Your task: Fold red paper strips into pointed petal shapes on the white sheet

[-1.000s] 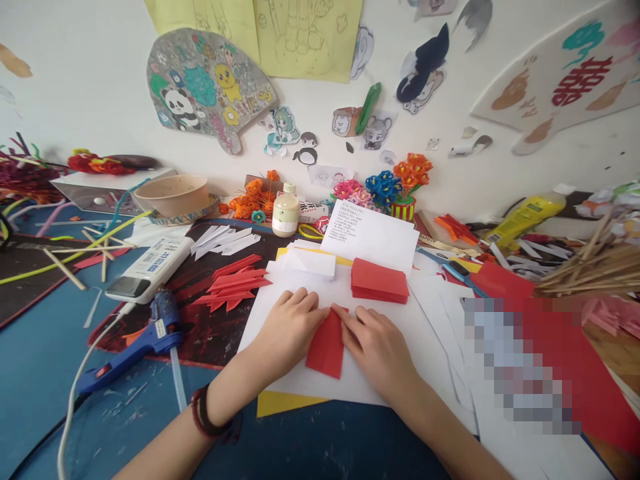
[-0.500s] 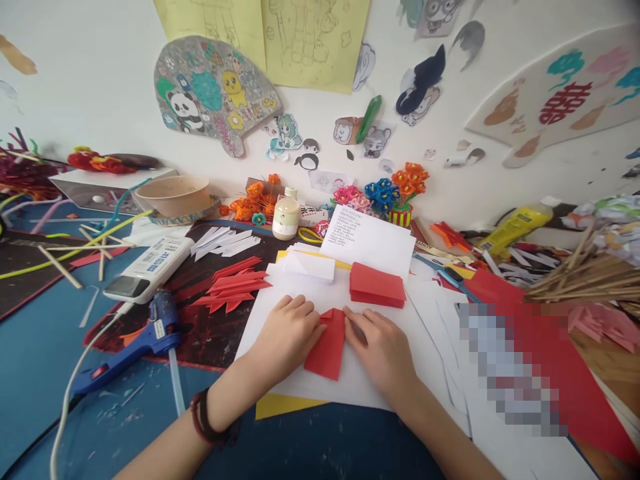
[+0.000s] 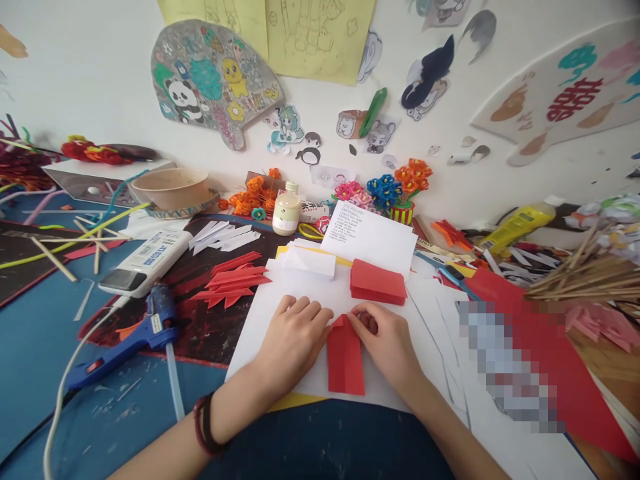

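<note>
A small red sheet of paper (image 3: 346,363) lies on the white paper (image 3: 280,300), with a lengthwise crease and its top corners folded down. My left hand (image 3: 295,333) is closed at its upper left corner, fingers curled. On the upper right corner, my right hand (image 3: 385,337) pinches the paper between thumb and index finger. Just beyond sits a stack of red paper pieces (image 3: 379,281). To the left lies a pile of folded red strips (image 3: 234,281). Folded white paper (image 3: 313,263) rests behind my left hand.
A blue glue gun (image 3: 150,328) and a white power strip (image 3: 145,263) with its cord lie at left. Behind stand a bottle (image 3: 287,210), a bowl (image 3: 170,187) and a handwritten sheet (image 3: 370,233). Wooden sticks (image 3: 580,267) and red paper (image 3: 585,380) are at right.
The red paper has turned more upright toward me and its lower end has shifted right. My right hand has moved its pinch onto the top right corner.
</note>
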`<control>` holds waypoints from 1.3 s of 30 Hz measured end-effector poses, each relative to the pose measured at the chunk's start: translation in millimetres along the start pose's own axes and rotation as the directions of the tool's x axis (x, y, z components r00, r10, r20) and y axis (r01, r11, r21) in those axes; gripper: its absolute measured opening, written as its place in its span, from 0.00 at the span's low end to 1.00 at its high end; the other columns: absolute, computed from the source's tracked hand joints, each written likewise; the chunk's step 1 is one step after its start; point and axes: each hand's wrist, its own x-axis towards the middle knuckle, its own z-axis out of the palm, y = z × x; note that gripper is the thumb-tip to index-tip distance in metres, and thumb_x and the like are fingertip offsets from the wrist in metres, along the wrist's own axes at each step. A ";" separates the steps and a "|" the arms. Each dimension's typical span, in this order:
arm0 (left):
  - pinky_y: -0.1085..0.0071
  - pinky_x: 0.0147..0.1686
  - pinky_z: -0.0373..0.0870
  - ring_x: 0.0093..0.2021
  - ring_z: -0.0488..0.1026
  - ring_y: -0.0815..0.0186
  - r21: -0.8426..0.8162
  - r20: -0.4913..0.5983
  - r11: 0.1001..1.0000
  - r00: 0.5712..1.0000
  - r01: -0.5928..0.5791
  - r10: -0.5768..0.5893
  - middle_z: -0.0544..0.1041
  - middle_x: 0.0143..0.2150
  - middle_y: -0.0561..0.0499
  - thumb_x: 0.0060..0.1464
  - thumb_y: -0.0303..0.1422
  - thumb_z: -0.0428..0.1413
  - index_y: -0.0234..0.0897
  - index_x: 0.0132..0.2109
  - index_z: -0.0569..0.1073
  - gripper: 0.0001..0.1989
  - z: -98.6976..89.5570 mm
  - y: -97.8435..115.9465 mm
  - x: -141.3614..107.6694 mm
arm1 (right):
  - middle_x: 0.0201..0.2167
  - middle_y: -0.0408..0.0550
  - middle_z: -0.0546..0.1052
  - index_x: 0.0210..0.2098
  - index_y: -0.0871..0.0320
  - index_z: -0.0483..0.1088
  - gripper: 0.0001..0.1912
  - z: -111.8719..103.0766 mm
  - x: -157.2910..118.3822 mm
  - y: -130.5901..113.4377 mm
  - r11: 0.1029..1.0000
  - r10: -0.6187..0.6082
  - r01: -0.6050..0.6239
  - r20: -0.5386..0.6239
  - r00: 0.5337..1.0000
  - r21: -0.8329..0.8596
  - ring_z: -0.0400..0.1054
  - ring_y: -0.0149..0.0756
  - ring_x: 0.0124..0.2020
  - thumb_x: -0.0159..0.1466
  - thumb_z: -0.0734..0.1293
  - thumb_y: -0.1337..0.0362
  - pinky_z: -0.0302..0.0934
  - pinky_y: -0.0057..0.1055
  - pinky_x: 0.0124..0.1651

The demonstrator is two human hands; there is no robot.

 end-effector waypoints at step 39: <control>0.62 0.37 0.56 0.33 0.67 0.64 0.093 0.100 0.987 0.988 -0.130 0.121 0.71 0.31 0.50 0.65 0.28 0.46 0.38 0.54 0.67 0.13 6.2 -4.1 -3.6 | 0.31 0.48 0.70 0.37 0.56 0.73 0.15 -5.1 -6.5 7.2 0.929 -0.371 0.371 0.058 0.927 0.010 0.65 0.35 0.34 0.70 0.56 0.65 0.65 0.34 0.37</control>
